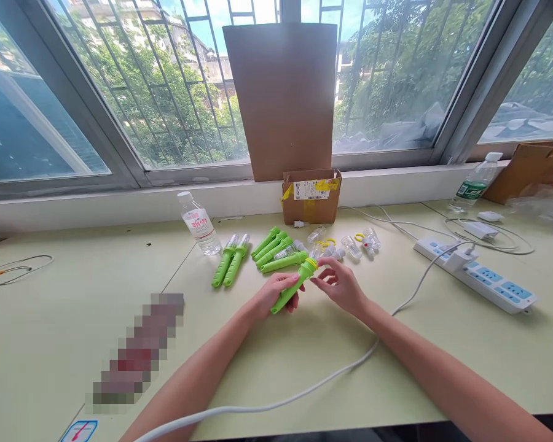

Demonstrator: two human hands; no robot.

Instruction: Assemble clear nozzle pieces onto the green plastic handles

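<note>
My left hand [279, 290] is wrapped round a green plastic handle [289, 294], which tilts up to the right above the table. A yellow ring [311, 263] sits at its wide upper end. There the curled fingers of my right hand [338, 283] pinch at the ring's edge; their tips are partly hidden. Just beyond lie several more green handles [276, 248]. To their left, two green handles with clear ribbed tubes [233, 264] rest side by side. Clear caps [350, 247], white fittings and yellow rings [328, 243] are scattered behind my right hand.
A small cardboard box [311, 209] stands by the window ledge, with a water bottle [200, 224] to its left. At right are a power strip [479, 276] and another bottle [477, 184]. A white cable [304, 391] crosses over my forearms. A blurred-out object [141, 350] lies left.
</note>
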